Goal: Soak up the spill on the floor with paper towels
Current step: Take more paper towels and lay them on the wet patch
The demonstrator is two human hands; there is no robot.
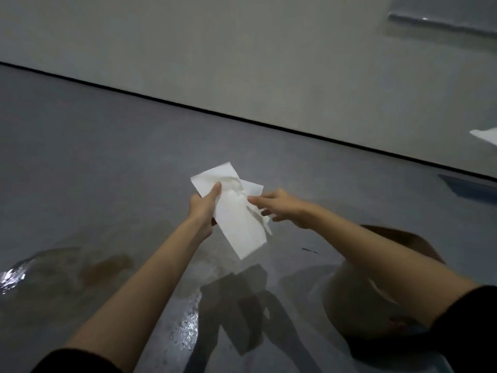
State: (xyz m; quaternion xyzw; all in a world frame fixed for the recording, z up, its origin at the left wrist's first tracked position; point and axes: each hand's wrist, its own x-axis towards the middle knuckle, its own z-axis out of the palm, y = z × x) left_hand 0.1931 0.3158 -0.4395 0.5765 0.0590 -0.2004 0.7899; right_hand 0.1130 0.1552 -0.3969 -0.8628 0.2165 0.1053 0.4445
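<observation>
A white paper towel point(236, 222) hangs in the air over the grey floor, creased in the middle. My left hand point(203, 208) grips its left edge, thumb on top. My right hand point(285, 208) pinches its right side with the fingertips. Below and to the left, a wide wet spill point(88, 267) shines on the floor, with a glossy streak point(188, 327) running toward me between my arms. Both forearms are bare, with dark sleeves at the bottom of the view.
A pale wall point(242, 63) meets the floor along a dark line a little beyond the towel. Another white paper piece point(485, 135) shows at the right edge. My bent knee point(355, 292) sits under my right arm.
</observation>
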